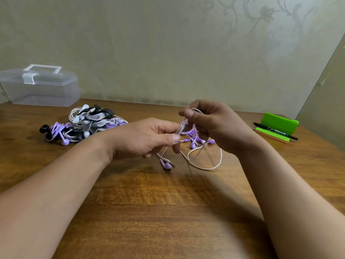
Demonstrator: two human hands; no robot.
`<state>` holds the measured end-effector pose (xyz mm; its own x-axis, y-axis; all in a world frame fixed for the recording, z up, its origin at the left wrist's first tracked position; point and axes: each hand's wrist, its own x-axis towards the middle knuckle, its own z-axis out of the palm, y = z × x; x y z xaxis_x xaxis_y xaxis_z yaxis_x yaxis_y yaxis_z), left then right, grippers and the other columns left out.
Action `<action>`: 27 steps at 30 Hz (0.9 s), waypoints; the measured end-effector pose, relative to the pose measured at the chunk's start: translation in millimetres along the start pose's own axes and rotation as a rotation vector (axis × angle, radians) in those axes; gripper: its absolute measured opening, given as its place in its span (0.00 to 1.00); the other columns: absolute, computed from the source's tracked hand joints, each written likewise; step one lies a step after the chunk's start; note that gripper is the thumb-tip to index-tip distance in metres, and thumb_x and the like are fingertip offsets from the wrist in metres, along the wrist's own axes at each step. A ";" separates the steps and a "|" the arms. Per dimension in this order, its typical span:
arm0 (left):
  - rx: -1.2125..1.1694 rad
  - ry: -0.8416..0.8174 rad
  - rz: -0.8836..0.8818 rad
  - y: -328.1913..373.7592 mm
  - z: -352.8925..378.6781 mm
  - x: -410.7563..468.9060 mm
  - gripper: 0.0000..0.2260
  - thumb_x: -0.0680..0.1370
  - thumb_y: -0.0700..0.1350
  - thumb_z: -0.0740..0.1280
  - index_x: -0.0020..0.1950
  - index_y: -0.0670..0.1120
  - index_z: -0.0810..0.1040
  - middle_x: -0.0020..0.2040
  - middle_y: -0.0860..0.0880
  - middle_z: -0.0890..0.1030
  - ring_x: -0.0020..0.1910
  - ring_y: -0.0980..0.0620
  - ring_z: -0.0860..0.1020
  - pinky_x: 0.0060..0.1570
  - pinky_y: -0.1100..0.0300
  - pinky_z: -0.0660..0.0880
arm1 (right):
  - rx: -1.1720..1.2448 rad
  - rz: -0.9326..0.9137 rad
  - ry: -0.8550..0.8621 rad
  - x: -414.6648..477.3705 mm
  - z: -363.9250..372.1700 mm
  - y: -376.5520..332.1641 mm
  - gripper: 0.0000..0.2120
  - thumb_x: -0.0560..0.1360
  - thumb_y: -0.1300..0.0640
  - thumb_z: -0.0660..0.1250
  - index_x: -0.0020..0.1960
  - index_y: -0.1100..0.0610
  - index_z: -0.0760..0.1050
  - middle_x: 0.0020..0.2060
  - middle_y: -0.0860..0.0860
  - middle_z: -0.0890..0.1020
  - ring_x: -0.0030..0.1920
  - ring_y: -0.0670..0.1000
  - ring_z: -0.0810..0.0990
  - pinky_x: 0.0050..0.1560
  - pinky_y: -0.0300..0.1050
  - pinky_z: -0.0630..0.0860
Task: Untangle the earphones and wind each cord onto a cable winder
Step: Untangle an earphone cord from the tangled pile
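Observation:
Both my hands are raised over the middle of the wooden table (pixel 149 202), working one pale earphone cord (pixel 205 168). My left hand (pixel 147 139) pinches the cord between thumb and fingers, with turns of it wrapped near the fingertips. My right hand (pixel 211 124) pinches the same cord a little higher and to the right. Below them the cord hangs in a loop down to the table, and a purple earbud (pixel 166 165) with a plug dangles under my left hand. A small tangle of purple earphones (pixel 196 141) lies behind my hands, partly hidden.
A pile of wound earphones (pixel 84 126), purple, white and black, lies at the left. A clear plastic box (pixel 40 86) stands against the wall at the back left. A green stand (pixel 278 126) with a black marker (pixel 274 132) sits at the right.

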<state>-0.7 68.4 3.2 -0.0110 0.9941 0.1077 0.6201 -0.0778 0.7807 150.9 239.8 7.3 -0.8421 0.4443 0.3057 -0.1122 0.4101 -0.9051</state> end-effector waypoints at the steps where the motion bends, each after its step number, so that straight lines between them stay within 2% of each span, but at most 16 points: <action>1: -0.028 -0.016 0.021 0.4 -0.9 -0.6 0.10 0.86 0.43 0.61 0.52 0.44 0.81 0.40 0.57 0.82 0.27 0.53 0.67 0.33 0.56 0.66 | 0.038 0.013 -0.001 0.4 1.0 1.2 0.07 0.82 0.57 0.69 0.53 0.59 0.83 0.33 0.52 0.79 0.27 0.45 0.70 0.29 0.41 0.67; 5: -0.271 -0.011 0.090 0.8 -3.7 0.0 0.14 0.85 0.41 0.61 0.58 0.53 0.86 0.59 0.46 0.84 0.24 0.55 0.64 0.28 0.60 0.59 | 0.198 0.082 -0.015 1.8 11.2 9.5 0.09 0.84 0.57 0.65 0.51 0.57 0.83 0.30 0.51 0.70 0.26 0.46 0.59 0.25 0.38 0.59; 8: -0.472 0.118 0.090 -3.2 -6.9 3.8 0.19 0.83 0.42 0.61 0.73 0.41 0.75 0.53 0.52 0.84 0.23 0.56 0.62 0.30 0.58 0.54 | 0.141 0.102 -0.041 1.4 23.8 15.5 0.12 0.87 0.53 0.60 0.50 0.54 0.80 0.30 0.49 0.73 0.26 0.45 0.60 0.27 0.39 0.56; 11: -0.547 0.246 0.073 -7.7 -8.3 7.8 0.18 0.86 0.39 0.57 0.76 0.46 0.73 0.46 0.53 0.84 0.22 0.59 0.62 0.31 0.58 0.55 | -0.110 0.072 -0.086 -2.2 37.0 12.6 0.14 0.87 0.45 0.59 0.56 0.48 0.81 0.32 0.48 0.75 0.26 0.44 0.65 0.26 0.38 0.62; 13: -0.527 0.342 0.057 -11.2 -9.5 9.6 0.19 0.86 0.38 0.57 0.76 0.49 0.72 0.45 0.54 0.85 0.21 0.58 0.62 0.30 0.60 0.57 | -0.233 0.067 -0.126 -3.9 42.5 10.4 0.12 0.88 0.49 0.58 0.61 0.45 0.80 0.31 0.44 0.77 0.26 0.41 0.68 0.29 0.35 0.65; 16: -0.298 0.443 0.019 -15.1 -9.1 11.3 0.18 0.86 0.38 0.58 0.77 0.48 0.71 0.51 0.53 0.86 0.21 0.57 0.61 0.31 0.59 0.63 | -0.407 0.064 -0.159 -6.9 43.7 6.8 0.14 0.88 0.52 0.58 0.63 0.54 0.81 0.31 0.42 0.78 0.29 0.39 0.71 0.34 0.32 0.66; 17: -0.192 0.445 0.003 -15.8 -7.2 11.5 0.17 0.87 0.38 0.58 0.76 0.46 0.72 0.52 0.54 0.86 0.22 0.56 0.60 0.33 0.57 0.64 | -0.428 0.063 -0.152 -7.1 42.6 4.0 0.14 0.88 0.52 0.59 0.61 0.55 0.82 0.31 0.42 0.79 0.29 0.39 0.72 0.34 0.31 0.66; 18: -0.107 0.443 -0.026 -17.2 -5.4 12.5 0.17 0.87 0.38 0.58 0.75 0.44 0.74 0.56 0.54 0.86 0.24 0.64 0.72 0.43 0.55 0.71 | -0.461 0.054 -0.140 -7.0 41.2 1.2 0.14 0.87 0.52 0.60 0.59 0.55 0.83 0.31 0.43 0.79 0.29 0.40 0.72 0.34 0.32 0.67; 19: -0.059 0.429 -0.046 -17.0 -3.3 12.7 0.16 0.86 0.38 0.59 0.74 0.44 0.74 0.63 0.52 0.84 0.41 0.71 0.62 0.55 0.57 0.73 | -0.520 0.033 -0.127 -6.7 39.8 -2.5 0.14 0.86 0.51 0.61 0.55 0.54 0.84 0.31 0.45 0.78 0.29 0.40 0.73 0.32 0.33 0.67; 20: -0.005 0.419 -0.053 -17.3 -1.7 12.4 0.17 0.86 0.39 0.60 0.75 0.45 0.74 0.68 0.52 0.81 0.39 0.70 0.61 0.70 0.57 0.67 | -0.591 0.004 -0.104 -6.0 37.7 -5.6 0.13 0.85 0.49 0.63 0.51 0.53 0.84 0.31 0.46 0.78 0.29 0.42 0.73 0.32 0.36 0.67; 21: 0.048 0.386 -0.041 -16.1 0.2 11.9 0.16 0.86 0.41 0.61 0.74 0.47 0.76 0.68 0.54 0.81 0.50 0.79 0.71 0.70 0.60 0.70 | -0.639 -0.026 -0.070 -5.3 34.6 -8.1 0.13 0.84 0.48 0.65 0.48 0.52 0.84 0.31 0.47 0.78 0.30 0.44 0.74 0.32 0.39 0.69; 22: 0.090 0.347 -0.035 -15.0 0.9 10.9 0.14 0.86 0.42 0.62 0.71 0.49 0.78 0.60 0.56 0.84 0.45 0.78 0.74 0.62 0.66 0.76 | -0.649 -0.046 -0.026 -4.9 30.9 -9.9 0.13 0.83 0.48 0.66 0.45 0.52 0.83 0.31 0.48 0.78 0.29 0.46 0.74 0.31 0.41 0.70; 23: 0.112 0.301 -0.036 -12.8 1.2 9.3 0.12 0.86 0.43 0.61 0.65 0.49 0.81 0.49 0.57 0.85 0.35 0.72 0.76 0.46 0.74 0.76 | -0.630 -0.055 0.018 -5.1 26.7 -11.1 0.12 0.82 0.48 0.68 0.43 0.52 0.82 0.30 0.48 0.77 0.28 0.46 0.73 0.29 0.40 0.69; 24: 0.138 0.261 -0.044 -11.6 0.2 7.9 0.11 0.87 0.43 0.61 0.59 0.50 0.83 0.41 0.57 0.83 0.28 0.68 0.74 0.35 0.73 0.71 | -0.594 -0.058 0.056 -5.6 22.4 -11.9 0.11 0.81 0.49 0.70 0.43 0.54 0.82 0.30 0.48 0.77 0.27 0.45 0.72 0.27 0.38 0.68; 25: 0.157 0.231 -0.052 -10.1 -0.8 6.3 0.11 0.87 0.43 0.61 0.54 0.50 0.84 0.35 0.55 0.80 0.25 0.62 0.71 0.31 0.66 0.69 | -0.547 -0.060 0.082 -5.4 18.5 -12.4 0.10 0.80 0.50 0.73 0.44 0.55 0.81 0.30 0.48 0.78 0.26 0.43 0.72 0.27 0.36 0.68; 27: 0.116 0.132 -0.074 -9.4 -3.4 3.6 0.12 0.86 0.43 0.62 0.51 0.47 0.84 0.37 0.40 0.80 0.26 0.50 0.67 0.30 0.59 0.64 | -0.428 -0.062 0.098 -4.3 11.9 -11.5 0.09 0.78 0.53 0.76 0.46 0.58 0.81 0.31 0.47 0.81 0.27 0.40 0.73 0.31 0.36 0.68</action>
<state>-9.2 72.4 -1.7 -0.1581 0.9776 0.1390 0.7003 0.0118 0.7138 149.5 223.8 12.9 -0.7844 0.4736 0.4006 0.0853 0.7220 -0.6866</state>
